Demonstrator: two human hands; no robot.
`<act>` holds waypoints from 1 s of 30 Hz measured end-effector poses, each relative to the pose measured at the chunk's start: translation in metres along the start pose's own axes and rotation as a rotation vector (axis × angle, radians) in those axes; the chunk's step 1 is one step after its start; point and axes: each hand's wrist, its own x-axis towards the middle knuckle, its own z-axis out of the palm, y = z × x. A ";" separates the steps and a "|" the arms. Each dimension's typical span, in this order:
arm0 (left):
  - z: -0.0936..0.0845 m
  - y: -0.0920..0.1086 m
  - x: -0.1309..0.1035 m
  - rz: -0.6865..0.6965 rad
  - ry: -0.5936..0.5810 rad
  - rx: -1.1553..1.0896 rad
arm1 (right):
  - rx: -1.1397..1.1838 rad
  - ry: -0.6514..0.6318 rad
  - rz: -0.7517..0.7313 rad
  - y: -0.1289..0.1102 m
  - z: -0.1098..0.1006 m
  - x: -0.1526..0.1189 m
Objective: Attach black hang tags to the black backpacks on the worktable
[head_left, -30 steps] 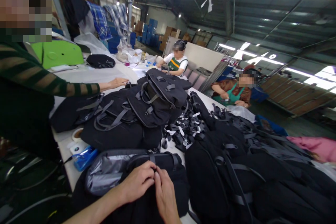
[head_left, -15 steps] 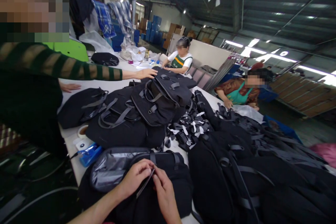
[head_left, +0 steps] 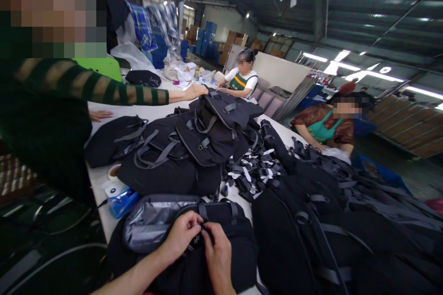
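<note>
I see the left hand (head_left: 184,234) and right hand (head_left: 218,248) nearly meeting, both pinched on a small dark piece (head_left: 201,226) over the silver-lined black bag (head_left: 241,244).

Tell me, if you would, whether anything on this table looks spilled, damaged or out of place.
Nothing looks plainly spilled or damaged. The untidiest spot is the jumbled heap of straps beside the stacked bags, though this may be normal. The nearest bag shows its silvery lining, with no tear visible.
</note>
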 end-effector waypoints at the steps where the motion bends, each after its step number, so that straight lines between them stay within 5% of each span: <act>1: 0.000 0.001 0.000 -0.006 0.003 -0.017 | -0.024 -0.004 -0.038 0.000 -0.001 0.000; 7: 0.003 0.003 -0.002 -0.033 0.015 -0.056 | -0.213 0.031 -0.284 0.006 0.003 0.000; 11: 0.006 0.004 -0.001 -0.034 0.015 -0.023 | -0.322 0.127 -0.314 0.010 0.012 0.000; 14: 0.005 0.011 -0.003 0.031 -0.008 0.073 | -0.185 0.122 -0.218 0.008 0.011 0.001; 18: -0.001 0.029 -0.010 0.253 -0.083 0.363 | 0.229 0.153 0.088 -0.003 -0.005 0.004; 23: -0.016 0.054 -0.017 0.356 -0.157 0.662 | 0.699 0.057 0.362 -0.013 -0.024 0.004; 27: -0.017 0.067 -0.015 0.391 -0.158 0.488 | 0.830 0.065 0.406 -0.012 -0.026 0.000; 30: -0.009 0.066 -0.014 0.255 -0.169 0.223 | 0.847 0.042 0.389 -0.011 -0.024 -0.004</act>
